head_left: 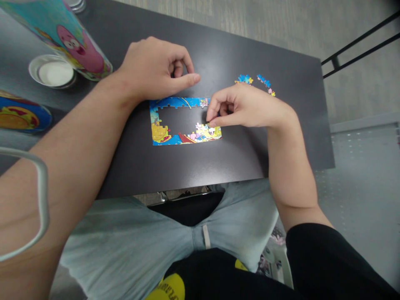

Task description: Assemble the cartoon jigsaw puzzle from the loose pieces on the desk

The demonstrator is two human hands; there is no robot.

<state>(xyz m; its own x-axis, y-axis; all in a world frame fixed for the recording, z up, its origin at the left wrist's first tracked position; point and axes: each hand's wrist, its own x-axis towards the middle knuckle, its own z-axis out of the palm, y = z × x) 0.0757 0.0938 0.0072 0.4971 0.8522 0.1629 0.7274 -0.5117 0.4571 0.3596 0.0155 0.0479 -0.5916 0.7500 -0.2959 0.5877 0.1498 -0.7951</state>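
Observation:
A jigsaw puzzle [175, 140] lies on the dark table, its colourful border joined round a bare middle. Over its right side, my right hand [243, 106] has thumb and index finger pinched together at the inner edge. A small puzzle piece seems to be between those fingertips, mostly hidden by them. My left hand [159, 68] rests just beyond the puzzle's far edge, fingers loosely curled and thumb apart, holding nothing. Beyond my right hand lie loose puzzle pieces [264, 81], some in a curved row and others in a small cluster [245, 79], partly covered by the hand.
A tall cartoon-printed container [79, 46] stands at the left, beside a round metal lid [51, 71]. Another printed object [23, 111] lies nearer me. A pale cable-like loop [43, 196] crosses my left forearm. The dark table [187, 166] ends close to my lap.

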